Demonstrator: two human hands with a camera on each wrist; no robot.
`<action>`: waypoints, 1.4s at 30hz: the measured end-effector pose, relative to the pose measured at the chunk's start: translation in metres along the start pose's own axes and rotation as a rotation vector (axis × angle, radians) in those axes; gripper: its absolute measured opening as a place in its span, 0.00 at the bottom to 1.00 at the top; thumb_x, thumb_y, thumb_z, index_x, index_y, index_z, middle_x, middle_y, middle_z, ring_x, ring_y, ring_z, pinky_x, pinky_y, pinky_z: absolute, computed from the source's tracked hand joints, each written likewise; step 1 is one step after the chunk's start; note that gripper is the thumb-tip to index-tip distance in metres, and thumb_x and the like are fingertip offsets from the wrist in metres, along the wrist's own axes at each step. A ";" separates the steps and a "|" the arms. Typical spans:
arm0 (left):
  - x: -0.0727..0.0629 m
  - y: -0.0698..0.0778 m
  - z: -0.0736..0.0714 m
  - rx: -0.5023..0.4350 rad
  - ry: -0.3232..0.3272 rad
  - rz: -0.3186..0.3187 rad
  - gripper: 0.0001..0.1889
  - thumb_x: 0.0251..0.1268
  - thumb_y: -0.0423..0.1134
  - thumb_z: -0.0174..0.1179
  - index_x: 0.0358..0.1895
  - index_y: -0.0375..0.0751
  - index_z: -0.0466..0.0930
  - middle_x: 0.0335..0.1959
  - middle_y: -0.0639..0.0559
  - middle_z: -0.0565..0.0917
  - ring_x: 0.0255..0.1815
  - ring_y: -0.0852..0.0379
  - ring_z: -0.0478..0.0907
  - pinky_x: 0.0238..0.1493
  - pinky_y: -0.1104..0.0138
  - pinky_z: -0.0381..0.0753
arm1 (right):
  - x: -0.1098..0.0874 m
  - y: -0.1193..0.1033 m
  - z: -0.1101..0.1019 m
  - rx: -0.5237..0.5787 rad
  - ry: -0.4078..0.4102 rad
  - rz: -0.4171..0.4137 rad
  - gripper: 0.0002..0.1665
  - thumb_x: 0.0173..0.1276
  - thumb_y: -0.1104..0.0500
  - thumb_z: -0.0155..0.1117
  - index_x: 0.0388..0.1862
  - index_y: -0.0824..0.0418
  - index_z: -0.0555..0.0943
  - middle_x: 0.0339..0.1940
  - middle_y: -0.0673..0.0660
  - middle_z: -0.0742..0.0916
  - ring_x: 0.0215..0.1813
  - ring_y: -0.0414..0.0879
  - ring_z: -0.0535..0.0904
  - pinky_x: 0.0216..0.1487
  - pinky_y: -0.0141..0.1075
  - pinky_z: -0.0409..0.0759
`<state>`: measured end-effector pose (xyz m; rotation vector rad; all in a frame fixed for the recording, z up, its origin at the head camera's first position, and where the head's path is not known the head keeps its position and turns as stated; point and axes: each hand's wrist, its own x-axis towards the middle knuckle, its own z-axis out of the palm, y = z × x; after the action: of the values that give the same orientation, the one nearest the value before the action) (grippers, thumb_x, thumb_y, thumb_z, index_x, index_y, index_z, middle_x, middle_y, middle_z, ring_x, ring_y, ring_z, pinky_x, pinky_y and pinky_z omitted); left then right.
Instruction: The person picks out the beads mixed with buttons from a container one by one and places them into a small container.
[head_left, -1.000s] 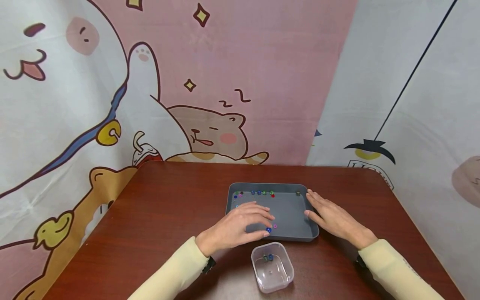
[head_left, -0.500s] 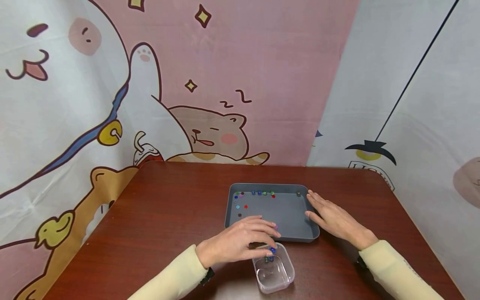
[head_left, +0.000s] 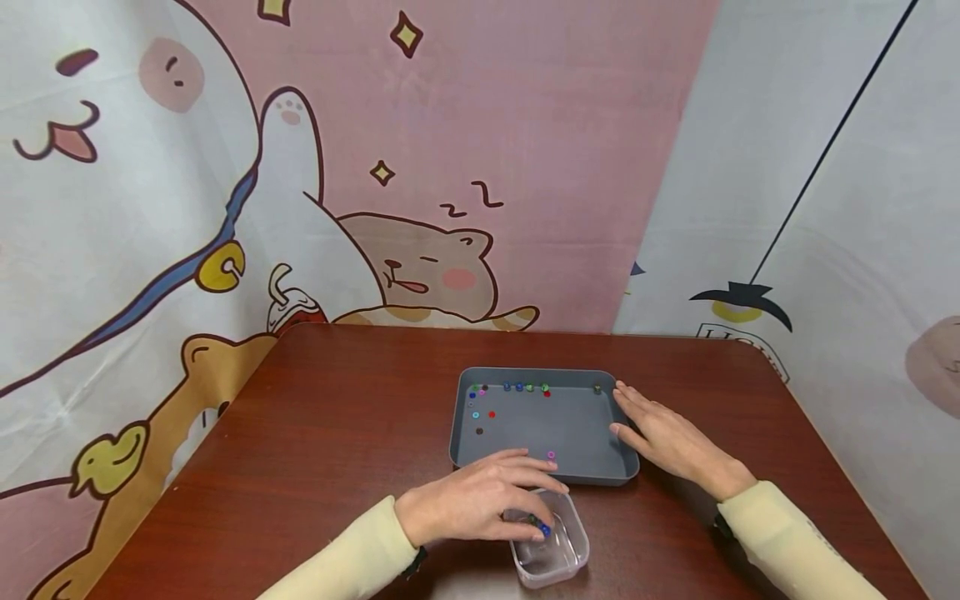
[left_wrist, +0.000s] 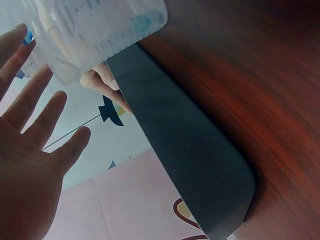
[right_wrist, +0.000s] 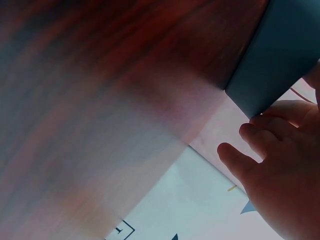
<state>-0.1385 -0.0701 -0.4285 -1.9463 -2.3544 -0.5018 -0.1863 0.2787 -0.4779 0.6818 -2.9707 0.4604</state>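
Observation:
My left hand (head_left: 483, 500) pinches a small blue bead (head_left: 545, 530) between thumb and index finger, over the clear plastic box (head_left: 551, 577) near the front. In the left wrist view the blue bead (left_wrist: 28, 36) shows at the fingertips beside the box wall, the other fingers spread. Beads inside the box are partly hidden by the hand. My right hand (head_left: 671, 433) rests with straight fingers against the right side of the grey tray (head_left: 573, 429); in the right wrist view its fingers touch the tray wall (right_wrist: 280, 60).
In the tray, a row of blue and green beads (head_left: 519, 387) lies along the back, with several small coloured beads at the left. A pink ring bead (head_left: 551, 456) lies near the front wall and a dark bead (head_left: 597, 389) in the back right corner. A brown table (head_left: 360, 400) bears everything.
My left hand has carried the blue bead from the tray's front toward me, over and down into the box's opening. My right hand stays at the tray's side.

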 end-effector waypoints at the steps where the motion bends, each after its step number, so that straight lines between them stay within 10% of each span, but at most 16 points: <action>1: 0.000 0.000 0.000 0.003 -0.006 0.002 0.10 0.75 0.51 0.63 0.49 0.56 0.90 0.70 0.58 0.78 0.79 0.60 0.63 0.79 0.57 0.58 | 0.000 0.000 0.000 0.000 0.000 0.000 0.41 0.77 0.48 0.64 0.77 0.73 0.66 0.80 0.70 0.65 0.78 0.67 0.64 0.71 0.64 0.66; 19: -0.002 -0.004 0.000 0.005 -0.001 -0.014 0.19 0.73 0.51 0.65 0.62 0.51 0.86 0.73 0.54 0.75 0.77 0.60 0.65 0.78 0.63 0.58 | -0.002 -0.002 -0.002 0.003 -0.001 0.004 0.41 0.77 0.48 0.64 0.77 0.74 0.66 0.80 0.70 0.65 0.78 0.67 0.65 0.71 0.64 0.67; 31: -0.002 -0.026 -0.018 -0.195 0.174 -0.305 0.27 0.76 0.48 0.62 0.74 0.44 0.73 0.72 0.50 0.76 0.75 0.56 0.70 0.74 0.57 0.67 | -0.001 -0.003 -0.003 0.017 -0.008 -0.001 0.42 0.77 0.48 0.64 0.77 0.74 0.65 0.81 0.70 0.65 0.78 0.67 0.64 0.71 0.64 0.66; 42: 0.008 -0.065 -0.021 -0.255 0.282 -0.425 0.27 0.72 0.45 0.66 0.71 0.43 0.76 0.67 0.53 0.80 0.70 0.58 0.74 0.70 0.57 0.73 | -0.002 -0.002 -0.003 0.015 -0.012 0.005 0.42 0.78 0.47 0.63 0.78 0.73 0.65 0.81 0.69 0.64 0.78 0.66 0.64 0.71 0.63 0.66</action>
<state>-0.2069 -0.0782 -0.4207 -1.3194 -2.6079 -1.0684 -0.1840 0.2789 -0.4750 0.6808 -2.9840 0.4813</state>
